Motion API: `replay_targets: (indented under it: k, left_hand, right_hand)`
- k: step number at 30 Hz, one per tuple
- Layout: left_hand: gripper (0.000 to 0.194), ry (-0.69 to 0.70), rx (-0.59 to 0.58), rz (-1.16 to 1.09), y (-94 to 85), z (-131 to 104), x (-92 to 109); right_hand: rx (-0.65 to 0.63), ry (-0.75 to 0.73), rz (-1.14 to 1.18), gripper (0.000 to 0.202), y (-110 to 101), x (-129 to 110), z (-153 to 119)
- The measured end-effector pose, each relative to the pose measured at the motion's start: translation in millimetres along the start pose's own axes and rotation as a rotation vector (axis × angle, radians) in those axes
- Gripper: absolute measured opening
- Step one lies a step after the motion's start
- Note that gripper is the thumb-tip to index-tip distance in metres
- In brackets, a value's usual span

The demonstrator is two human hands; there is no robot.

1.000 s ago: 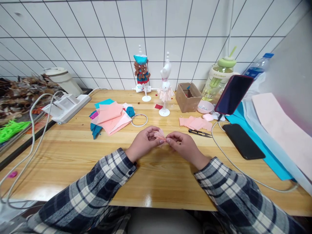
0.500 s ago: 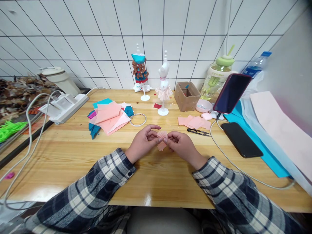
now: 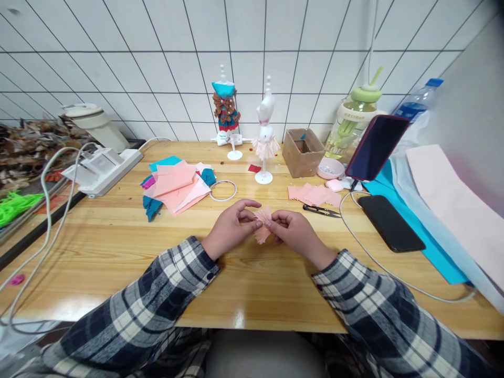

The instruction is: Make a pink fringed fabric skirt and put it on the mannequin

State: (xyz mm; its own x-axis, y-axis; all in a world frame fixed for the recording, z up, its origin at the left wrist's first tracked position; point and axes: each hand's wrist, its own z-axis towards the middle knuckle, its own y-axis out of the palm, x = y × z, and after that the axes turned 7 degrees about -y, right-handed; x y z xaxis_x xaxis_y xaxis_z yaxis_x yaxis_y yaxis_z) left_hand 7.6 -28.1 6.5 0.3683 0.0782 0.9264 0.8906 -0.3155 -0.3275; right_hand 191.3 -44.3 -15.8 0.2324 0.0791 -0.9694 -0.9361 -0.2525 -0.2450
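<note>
Between my hands is a small pleated piece of pink crepe paper (image 3: 263, 233), fanned out above and below the pinch. My left hand (image 3: 233, 227) grips its left side between thumb and fingers. From the right, my right hand (image 3: 296, 233) pinches the same piece, its thumb near the left thumb. Beyond them stands a white mini mannequin (image 3: 265, 113) with a pale pink pleated skirt (image 3: 265, 148). More pink crepe strips (image 3: 314, 194) lie to the right, with black thread snips (image 3: 321, 211) just in front of them.
A dressed mannequin (image 3: 226, 113) stands at the back left of the white one. Coloured paper sheets (image 3: 177, 184) and a white ring (image 3: 223, 191) lie left. A cardboard box (image 3: 303, 155), pink dish (image 3: 329, 169), drink bottle (image 3: 352, 123), propped phone (image 3: 377, 149), flat phone (image 3: 391, 223) and cable (image 3: 378, 260) are right.
The pleated pink paper is spread a little wider now, with its lower part fanned out more. Both hands keep their pinch in nearly the same place. The view has tilted slightly.
</note>
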Motion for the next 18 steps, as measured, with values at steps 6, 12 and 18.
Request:
replay_targets:
  k: [6, 12, 18]
  left_hand:
    - [0.044, -0.013, 0.032, -0.089, -9.5, 5.7, -3.5]
    - [0.036, -0.010, -0.085, -0.008, -5.1, 5.0, -4.9]
    - [0.030, -0.018, -0.083, 0.026, -6.2, 5.4, -8.7]
  right_hand:
    - [0.006, 0.049, 0.012, 0.021, -4.8, 1.1, 1.0]
    - [-0.037, 0.024, 0.023, 0.025, -2.0, -0.6, -0.2]
    - [-0.021, 0.045, 0.033, 0.025, -2.2, 0.7, 0.3]
